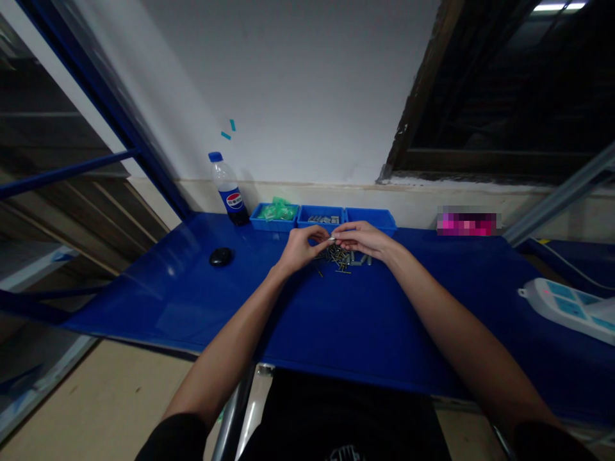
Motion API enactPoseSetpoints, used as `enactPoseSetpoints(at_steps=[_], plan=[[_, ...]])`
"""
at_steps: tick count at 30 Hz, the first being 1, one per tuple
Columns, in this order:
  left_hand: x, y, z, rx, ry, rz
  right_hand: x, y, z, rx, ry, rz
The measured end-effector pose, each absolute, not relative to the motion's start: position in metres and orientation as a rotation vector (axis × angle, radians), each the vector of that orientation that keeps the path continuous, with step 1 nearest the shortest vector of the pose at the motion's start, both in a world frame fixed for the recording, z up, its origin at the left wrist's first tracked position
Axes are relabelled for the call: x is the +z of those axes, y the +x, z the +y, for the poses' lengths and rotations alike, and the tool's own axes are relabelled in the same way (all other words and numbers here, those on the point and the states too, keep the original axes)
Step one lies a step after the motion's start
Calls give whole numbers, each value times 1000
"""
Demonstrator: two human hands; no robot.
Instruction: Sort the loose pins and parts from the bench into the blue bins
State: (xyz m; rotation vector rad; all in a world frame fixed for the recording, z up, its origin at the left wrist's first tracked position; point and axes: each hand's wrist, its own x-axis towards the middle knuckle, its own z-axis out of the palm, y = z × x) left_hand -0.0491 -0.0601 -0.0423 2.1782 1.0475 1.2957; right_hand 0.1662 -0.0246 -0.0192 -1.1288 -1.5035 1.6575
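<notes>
My left hand (302,248) and my right hand (362,239) meet above the blue table, fingertips pinched together. Between them shows a small pale piece (332,239), too small to name and partly covered by the fingers. Right below lies a loose pile of thin, brass-coloured screw-like pins (340,257), with a few strays toward me. Several short grey metal cylinders (358,261) lie beside the pile, under my right hand. Behind the hands, a blue bin (321,225) contains similar grey pieces.
Another blue bin (273,225) holds a green plastic bag (278,209); a third blue bin (379,229) stands at right. A cola bottle (234,200) and a black round object (220,257) are at left. A white power strip (567,307) lies on the right of the blue table (336,326).
</notes>
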Motion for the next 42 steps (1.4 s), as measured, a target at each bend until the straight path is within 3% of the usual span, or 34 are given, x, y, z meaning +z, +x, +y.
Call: enactPoseSetpoints(at_steps=[7, 12, 15, 21, 26, 42], plan=[[-31, -76, -60, 568, 2222, 1050, -14, 160, -25, 1317, -1118, -1434], [-35, -77, -62, 317, 2078, 967, -9, 163, -24, 1270, -1076, -1449], [-40, -73, -60, 339, 2091, 967, -6, 174, -21, 1196, -1243, -1743], [-48, -66, -55, 451, 2268, 1022, 5, 198, -20, 652, -1732, -2456], [-49, -59, -56, 543, 2391, 1077, 1, 196, -27, 877, -1958, -2390], [-43, -45, -67, 678, 2446, 1066, 1, 198, -22, 1066, -1701, -2256]])
